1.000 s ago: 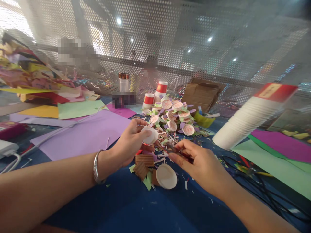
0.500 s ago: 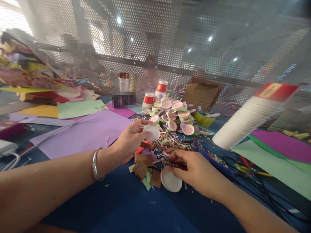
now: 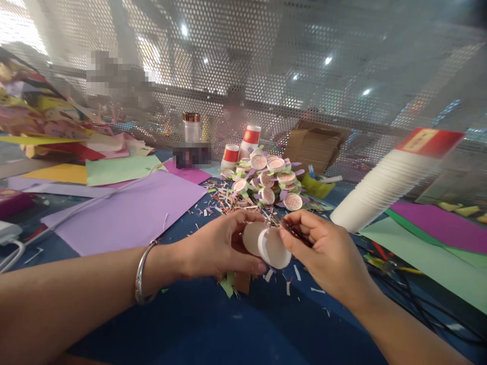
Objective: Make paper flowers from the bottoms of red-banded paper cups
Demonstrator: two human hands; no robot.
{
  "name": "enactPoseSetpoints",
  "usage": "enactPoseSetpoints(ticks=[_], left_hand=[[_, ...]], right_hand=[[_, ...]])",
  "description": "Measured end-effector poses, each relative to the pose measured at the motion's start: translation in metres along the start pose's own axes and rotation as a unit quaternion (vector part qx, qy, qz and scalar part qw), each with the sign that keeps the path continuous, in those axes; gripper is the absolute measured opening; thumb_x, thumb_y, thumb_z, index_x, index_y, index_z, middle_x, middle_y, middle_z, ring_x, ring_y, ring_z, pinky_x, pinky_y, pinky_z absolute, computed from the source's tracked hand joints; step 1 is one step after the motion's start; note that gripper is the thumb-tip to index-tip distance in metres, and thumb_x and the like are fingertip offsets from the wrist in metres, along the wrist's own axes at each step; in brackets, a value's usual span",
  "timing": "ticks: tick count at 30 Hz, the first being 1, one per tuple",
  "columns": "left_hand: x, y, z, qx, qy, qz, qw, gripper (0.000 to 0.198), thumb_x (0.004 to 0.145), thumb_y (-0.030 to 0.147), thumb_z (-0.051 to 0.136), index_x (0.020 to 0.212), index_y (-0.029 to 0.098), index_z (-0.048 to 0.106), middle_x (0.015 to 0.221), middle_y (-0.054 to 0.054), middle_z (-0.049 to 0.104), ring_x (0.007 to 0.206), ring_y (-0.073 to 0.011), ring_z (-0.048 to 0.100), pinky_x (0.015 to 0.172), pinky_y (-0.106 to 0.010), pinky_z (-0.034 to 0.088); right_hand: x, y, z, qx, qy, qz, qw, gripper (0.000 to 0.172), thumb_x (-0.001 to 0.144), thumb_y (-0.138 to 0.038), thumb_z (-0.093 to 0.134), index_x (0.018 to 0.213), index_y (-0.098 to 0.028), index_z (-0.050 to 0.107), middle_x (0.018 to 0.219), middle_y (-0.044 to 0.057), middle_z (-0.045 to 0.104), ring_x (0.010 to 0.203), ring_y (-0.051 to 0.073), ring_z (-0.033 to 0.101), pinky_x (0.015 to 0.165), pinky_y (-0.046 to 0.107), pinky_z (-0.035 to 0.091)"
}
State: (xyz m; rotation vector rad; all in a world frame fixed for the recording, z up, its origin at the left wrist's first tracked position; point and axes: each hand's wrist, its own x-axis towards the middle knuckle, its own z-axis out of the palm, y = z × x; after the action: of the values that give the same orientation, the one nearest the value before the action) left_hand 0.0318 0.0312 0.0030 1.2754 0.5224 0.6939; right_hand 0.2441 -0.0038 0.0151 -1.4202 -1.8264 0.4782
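My left hand (image 3: 220, 248), with a silver bangle on the wrist, is closed round a white paper disc (image 3: 251, 237) just above the blue table (image 3: 213, 324). My right hand (image 3: 327, 253) pinches a second white disc (image 3: 274, 248) by its edge and also holds small dark scissors (image 3: 291, 229) in its fingers. The two discs overlap between my hands. Brown corrugated card pieces (image 3: 241, 281) and green scraps lie right under them.
A heap of decorated discs with green and purple petals (image 3: 272, 182) sits behind my hands amid paper shreds. A tilted stack of white paper cups (image 3: 388, 182) lies at right. Purple paper (image 3: 129, 213), green paper (image 3: 426, 253), cables (image 3: 411, 289), and a perforated metal screen (image 3: 266, 76) surround the table.
My right hand lifted the white disc off the table and brought it up to the left. My left hand came down and nearer with its disc, so both discs now meet.
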Motion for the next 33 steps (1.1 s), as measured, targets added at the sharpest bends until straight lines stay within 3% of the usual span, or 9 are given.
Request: enactPoseSetpoints(ticks=[4,7,16,22,28,33], left_hand=[[-0.005,0.000,0.006,0.039,-0.014,-0.030,0.999,0.057,0.068,0.011,0.084,0.116,0.019,0.053,0.087,0.001,0.064,0.068,-0.0123,0.065,0.061,-0.025,0.056],[-0.006,0.001,0.010,0.086,-0.004,-0.017,0.996,0.049,0.073,0.015,0.082,0.113,0.019,0.053,0.083,0.002,0.062,0.064,-0.0111,0.063,0.056,-0.023,0.054],[-0.009,0.001,0.015,0.130,0.002,0.022,0.991,0.033,0.076,0.015,0.075,0.103,0.017,0.056,0.081,0.002,0.060,0.067,-0.0111,0.059,0.059,-0.023,0.054],[-0.007,-0.004,0.013,0.072,0.008,0.016,0.997,0.048,0.072,0.014,0.078,0.111,0.019,0.050,0.087,0.000,0.062,0.072,-0.0139,0.059,0.057,-0.025,0.054],[-0.005,0.001,0.010,0.083,0.010,0.016,0.996,0.042,0.069,0.015,0.083,0.102,0.017,0.057,0.083,0.000,0.064,0.071,-0.0130,0.061,0.061,-0.025,0.050],[-0.007,0.005,0.010,0.078,0.021,0.008,0.997,0.047,0.068,0.018,0.086,0.102,0.018,0.054,0.092,-0.003,0.065,0.083,-0.0164,0.064,0.067,-0.028,0.051]], right_hand=[[0.000,0.002,0.004,0.006,0.002,-0.010,1.000,0.011,0.088,-0.029,0.063,0.093,-0.019,0.064,0.074,0.001,0.070,0.065,0.017,0.064,0.058,0.027,0.050],[0.000,0.002,0.007,0.008,0.002,-0.023,1.000,0.010,0.087,-0.027,0.063,0.092,-0.019,0.064,0.074,0.001,0.070,0.065,0.017,0.065,0.058,0.026,0.051],[-0.001,0.000,0.010,0.003,-0.009,-0.020,1.000,0.009,0.087,-0.024,0.062,0.093,-0.019,0.065,0.075,0.001,0.071,0.064,0.016,0.065,0.058,0.026,0.051],[-0.002,-0.001,0.010,0.013,-0.011,-0.003,1.000,0.012,0.087,-0.029,0.062,0.093,-0.019,0.065,0.073,0.002,0.071,0.064,0.017,0.064,0.057,0.027,0.050],[-0.002,-0.003,0.009,0.007,-0.004,-0.012,1.000,0.011,0.085,-0.027,0.062,0.091,-0.019,0.065,0.072,0.002,0.070,0.062,0.017,0.063,0.057,0.027,0.050],[-0.002,-0.001,0.010,0.018,-0.003,-0.019,1.000,0.009,0.086,-0.027,0.063,0.090,-0.019,0.065,0.072,0.001,0.071,0.063,0.016,0.065,0.057,0.026,0.052]])
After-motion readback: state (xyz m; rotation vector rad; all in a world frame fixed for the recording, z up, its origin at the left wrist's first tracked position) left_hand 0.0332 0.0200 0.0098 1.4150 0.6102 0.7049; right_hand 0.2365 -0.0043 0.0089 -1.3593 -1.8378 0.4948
